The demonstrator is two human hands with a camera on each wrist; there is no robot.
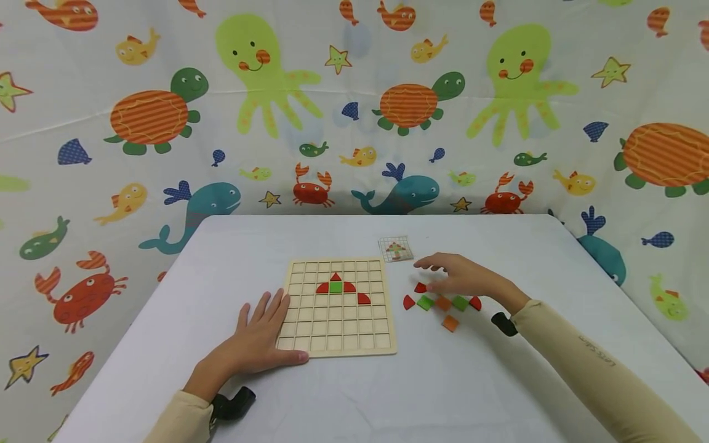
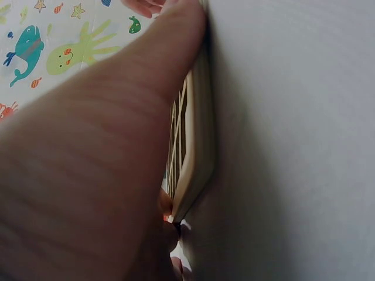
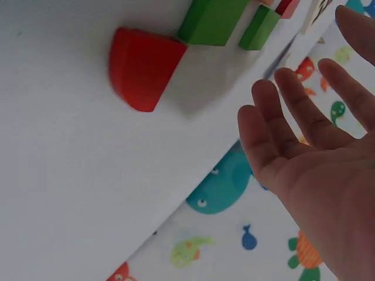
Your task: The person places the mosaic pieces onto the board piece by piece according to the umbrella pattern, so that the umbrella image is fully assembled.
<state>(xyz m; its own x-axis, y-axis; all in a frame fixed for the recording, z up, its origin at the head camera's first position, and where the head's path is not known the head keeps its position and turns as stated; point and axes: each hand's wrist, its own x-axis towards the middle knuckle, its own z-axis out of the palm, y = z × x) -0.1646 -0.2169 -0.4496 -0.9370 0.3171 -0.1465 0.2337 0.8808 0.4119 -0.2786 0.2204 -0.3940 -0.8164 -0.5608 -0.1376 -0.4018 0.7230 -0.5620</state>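
My left hand (image 1: pixel 255 341) rests with extended fingers along the left edge of a wooden grid board (image 1: pixel 321 330), its thumb by the near corner. On the board, a green square block (image 1: pixel 335 287) has a red triangle block (image 1: pixel 335 277) above it and red quarter-round blocks (image 1: pixel 323 288) on both sides; another red quarter-round (image 1: pixel 364 299) lies lower right. Above the loose blocks hovers my right hand (image 1: pixel 465 277), fingers loosely bent and holding nothing visible. Beneath and around it lie red quarter-rounds (image 3: pixel 143 70), green squares (image 1: pixel 460 303) and orange squares (image 1: pixel 450 323).
A small card (image 1: pixel 396 248) printed with a coloured grid pattern lies beyond the board's far right corner. The white table (image 1: pixel 354 400) ends at a curtain (image 1: pixel 332 123) with sea animals. Each wrist wears a black device (image 1: pixel 234 403).
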